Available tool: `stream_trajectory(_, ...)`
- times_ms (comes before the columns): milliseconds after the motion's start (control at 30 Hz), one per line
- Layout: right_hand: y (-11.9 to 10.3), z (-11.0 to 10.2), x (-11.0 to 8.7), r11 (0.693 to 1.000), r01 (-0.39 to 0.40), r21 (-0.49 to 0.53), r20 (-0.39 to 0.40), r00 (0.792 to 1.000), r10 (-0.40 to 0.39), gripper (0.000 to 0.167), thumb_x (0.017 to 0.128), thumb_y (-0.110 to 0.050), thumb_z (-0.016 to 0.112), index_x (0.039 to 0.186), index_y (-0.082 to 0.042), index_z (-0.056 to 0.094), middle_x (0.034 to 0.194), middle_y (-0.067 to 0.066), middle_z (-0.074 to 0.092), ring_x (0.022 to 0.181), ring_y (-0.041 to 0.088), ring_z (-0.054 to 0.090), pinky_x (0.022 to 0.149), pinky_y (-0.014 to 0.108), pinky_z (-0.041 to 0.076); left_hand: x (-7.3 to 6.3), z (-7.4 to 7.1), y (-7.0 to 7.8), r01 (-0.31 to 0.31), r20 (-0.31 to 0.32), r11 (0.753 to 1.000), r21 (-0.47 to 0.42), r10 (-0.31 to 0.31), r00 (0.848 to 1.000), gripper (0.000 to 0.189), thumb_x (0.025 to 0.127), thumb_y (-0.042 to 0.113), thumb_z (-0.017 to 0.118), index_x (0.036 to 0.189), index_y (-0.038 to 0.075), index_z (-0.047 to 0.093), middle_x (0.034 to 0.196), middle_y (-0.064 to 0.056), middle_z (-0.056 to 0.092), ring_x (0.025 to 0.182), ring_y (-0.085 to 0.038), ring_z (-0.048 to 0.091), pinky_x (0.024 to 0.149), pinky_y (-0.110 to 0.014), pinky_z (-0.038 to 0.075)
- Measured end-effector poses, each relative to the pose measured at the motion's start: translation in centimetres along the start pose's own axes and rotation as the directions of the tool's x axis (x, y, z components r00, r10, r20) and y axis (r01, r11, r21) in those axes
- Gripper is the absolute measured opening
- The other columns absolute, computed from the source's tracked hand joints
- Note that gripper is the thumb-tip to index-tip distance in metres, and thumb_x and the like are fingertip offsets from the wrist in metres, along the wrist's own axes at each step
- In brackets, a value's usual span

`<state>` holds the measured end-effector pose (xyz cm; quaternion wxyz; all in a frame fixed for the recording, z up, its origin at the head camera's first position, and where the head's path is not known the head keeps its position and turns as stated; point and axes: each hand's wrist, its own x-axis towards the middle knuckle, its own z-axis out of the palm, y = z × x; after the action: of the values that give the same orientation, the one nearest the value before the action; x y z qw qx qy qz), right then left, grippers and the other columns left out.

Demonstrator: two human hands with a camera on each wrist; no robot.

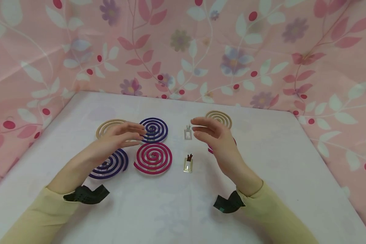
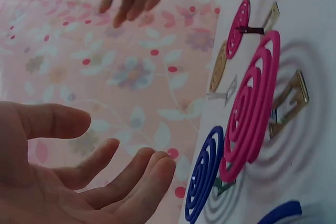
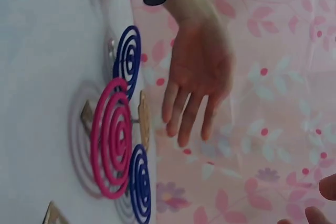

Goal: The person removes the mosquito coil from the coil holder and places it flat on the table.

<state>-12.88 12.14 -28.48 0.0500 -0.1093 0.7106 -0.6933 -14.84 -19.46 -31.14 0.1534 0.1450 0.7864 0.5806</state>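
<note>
Both hands hover over a white table and hold nothing. My left hand (image 1: 120, 137), fingers loosely bent, overlaps a tan mosquito coil (image 1: 105, 127) at the back left in the head view. Its fingertips overlap a blue mosquito coil (image 1: 159, 130); another blue coil (image 1: 122, 162) lies below that wrist. A pink mosquito coil (image 1: 154, 158) sits raised on a metal stand (image 2: 300, 90). My right hand (image 1: 216, 139), its fingers spread and slightly bent, partly hides a second pink coil (image 1: 210, 149). Between the hands are a silver coil stand (image 1: 187, 134) and a gold one (image 1: 187, 165) with brown prongs.
A tan mosquito coil (image 1: 221, 117) stands behind my right hand. Pink floral cloth (image 1: 183, 51) rises behind and beside the white table (image 1: 158, 210). A dark wrist mount (image 1: 86, 195) is on the left sleeve and another (image 1: 230, 203) on the right.
</note>
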Motion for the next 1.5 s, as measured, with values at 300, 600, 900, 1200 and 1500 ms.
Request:
stream_trajectory(300, 1.0, 3.4, 0.6, 0.998, -0.048, 0.043, 0.072, 0.996, 0.045, 0.034, 0.098, -0.005, 0.057, 0.133, -0.003, 0.056, 0.134, 0.011, 0.059, 0.123, 0.024, 0.059, 0.109, 0.036, 0.046, 0.1, -1.0, -1.8, 0.032, 0.023, 0.987, 0.156, -0.036, 0.999, 0.041, 0.103, 0.016, 0.054, 0.134, -0.01, 0.05, 0.132, -0.028, 0.057, 0.12, -0.039, 0.059, 0.097, -0.036, 0.055)
stream_trajectory(600, 3.4, 4.3, 1.1, 0.988, -0.154, 0.027, 0.073, 0.986, 0.152, 0.037, 0.098, -0.003, 0.055, 0.135, -0.005, 0.056, 0.137, 0.01, 0.058, 0.129, 0.028, 0.055, 0.109, 0.042, 0.046, -0.3, -1.4, -2.5, -0.003, 0.008, 0.96, 0.28, 0.001, 1.0, 0.037, 0.099, 0.014, 0.06, 0.131, -0.005, 0.055, 0.126, -0.023, 0.063, 0.112, -0.031, 0.063, 0.089, -0.025, 0.056)
stream_trajectory(900, 5.6, 5.9, 1.2, 0.979, -0.204, -0.012, 0.063, 0.977, 0.205, 0.043, 0.093, 0.003, 0.053, 0.136, 0.002, 0.052, 0.141, 0.021, 0.052, 0.132, 0.039, 0.05, 0.109, 0.044, 0.046, -0.1, -1.2, -2.9, -0.002, 0.025, 0.949, 0.315, -0.006, 1.0, 0.042, 0.095, 0.012, 0.066, 0.131, -0.006, 0.055, 0.127, -0.023, 0.064, 0.115, -0.035, 0.064, 0.093, -0.037, 0.056)
stream_trajectory(1200, 7.5, 6.8, 1.2, 0.963, -0.26, -0.075, 0.061, 0.963, 0.264, 0.048, 0.091, 0.005, 0.052, 0.139, 0.003, 0.049, 0.144, 0.02, 0.049, 0.137, 0.036, 0.042, 0.114, 0.05, 0.04, -0.1, -0.3, -2.9, 0.0, 0.07, 0.942, 0.334, -0.025, 0.997, 0.047, 0.096, 0.012, 0.066, 0.134, -0.012, 0.052, 0.126, -0.027, 0.064, 0.113, -0.036, 0.065, 0.095, -0.044, 0.055)
stream_trajectory(1500, 8.2, 7.0, 1.2, 0.949, -0.309, -0.055, 0.086, 0.946, 0.313, 0.045, 0.093, 0.006, 0.051, 0.138, 0.002, 0.049, 0.136, 0.02, 0.054, 0.125, 0.033, 0.053, 0.105, 0.042, 0.05, 0.1, 0.0, -3.2, -0.01, 0.073, 0.93, 0.366, -0.018, 0.997, 0.047, 0.094, 0.012, 0.066, 0.132, -0.013, 0.054, 0.125, -0.027, 0.065, 0.113, -0.036, 0.066, 0.096, -0.048, 0.054)
